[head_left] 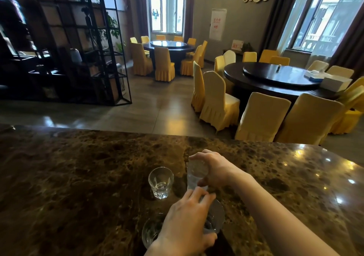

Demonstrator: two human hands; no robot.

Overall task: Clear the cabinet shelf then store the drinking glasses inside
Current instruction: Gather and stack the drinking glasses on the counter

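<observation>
- Head view: a brown marble counter (pixel 78 167) is seen across the lower half of the frame.
- Four drinking glasses are seen on or above it, all in the lower centre of the frame.
- One empty glass (pixel 161 182) is standing upright and free on the counter, just left of the hands.
- The right hand (pixel 213 170) is placed right of centre, and its fingers are closed from above around the rim of a second glass (pixel 196 174); whether this glass is touching the counter cannot be told.
- The left hand (pixel 187 222) is seen at the lower centre, and its fingers are wrapped over the rim of a third glass (pixel 215 219).
- The fingertips of the left hand are just below the glass held by the right hand.
- A fourth glass (pixel 150 230) is partly hidden behind the left hand, at the bottom of the frame.
- A black metal shelf unit (pixel 69 48) is seen in the upper left of the frame.
- Round dark tables (pixel 275 78) with yellow-covered chairs (pixel 262 117) are seen in the upper middle and right.
- Windows (pixel 167 7) are seen at the top.
</observation>
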